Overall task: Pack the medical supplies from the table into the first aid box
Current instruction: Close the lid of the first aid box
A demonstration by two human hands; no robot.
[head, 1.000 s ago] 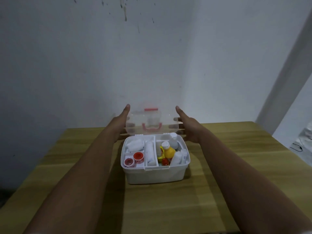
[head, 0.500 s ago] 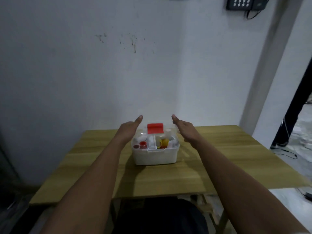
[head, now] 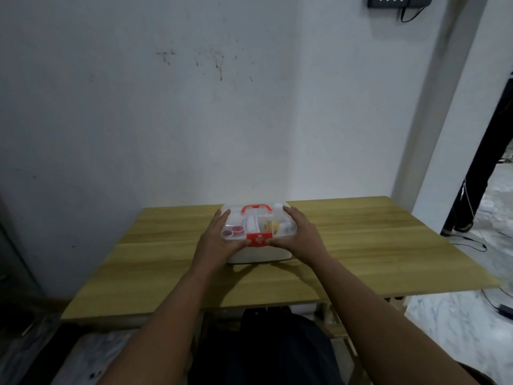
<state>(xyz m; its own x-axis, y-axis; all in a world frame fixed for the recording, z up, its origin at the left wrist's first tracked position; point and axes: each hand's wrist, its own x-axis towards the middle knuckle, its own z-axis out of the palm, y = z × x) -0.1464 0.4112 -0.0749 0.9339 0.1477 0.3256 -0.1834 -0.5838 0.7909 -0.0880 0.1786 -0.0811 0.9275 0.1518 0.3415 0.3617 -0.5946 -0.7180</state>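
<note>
The white first aid box (head: 259, 254) stands on the wooden table (head: 361, 245) near its back edge. Its clear lid (head: 258, 222) lies flat over the box, with a red handle (head: 256, 208) on top and a red latch (head: 259, 239) at the front. Through the lid I see red-capped jars, white rolls and a yellow bottle. My left hand (head: 218, 240) presses the lid's left side, thumb by the latch. My right hand (head: 298, 236) rests on the lid's right side, thumb also near the latch.
A white wall rises right behind the table. A dark device with cables (head: 397, 1) hangs high on the wall at right. A doorway (head: 488, 162) and marbled floor with cables lie to the right. My dark-clothed lap shows below the table's front edge.
The lid came down from upright to flat over the box. Both hands followed it from its sides onto its top. The camera pulled back and up from the table.
</note>
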